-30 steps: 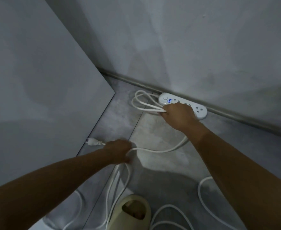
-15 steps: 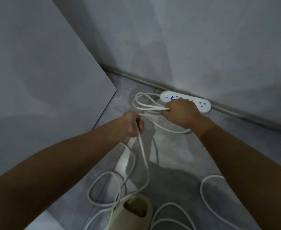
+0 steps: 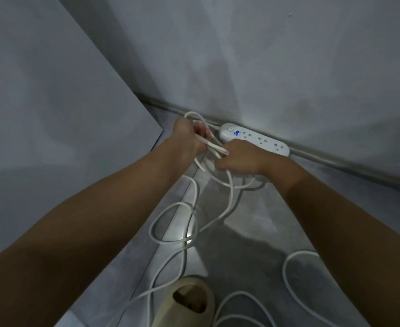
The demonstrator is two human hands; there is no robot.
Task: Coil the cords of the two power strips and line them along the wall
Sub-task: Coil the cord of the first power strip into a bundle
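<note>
1. The white power strip (image 3: 253, 139) lies flat just beyond the right hand (image 3: 239, 159), its long side against the foot of the wall (image 3: 288, 67). That is likely where the task wants it, so only its cord needs work.
2. The cord (image 3: 214, 148) is gathered into a few loops between the two hands, lifted off the floor (image 3: 253, 244). The left hand (image 3: 189, 138) has its fingers curled through the far end of the loops. The right hand grips the near strands, fingers closed round them (one hand to keep the loop shape, the other to feed cord in, I judge).
3. From under the right hand the loose cord drops towards the person and sprawls in slack curves on the floor, so the coiling looks only partly done.
4. Count: one power strip in view, with the second out of sight. There are two hands, both holding cord.
5. Another white run (image 3: 284, 273) curves on the floor below the right forearm, and I cannot tell whether it belongs to this strip.
6. One beige slipper (image 3: 170, 308) sits nearest the person, amid the slack. A grey panel (image 3: 52, 102) stands left of the left hand.
</note>
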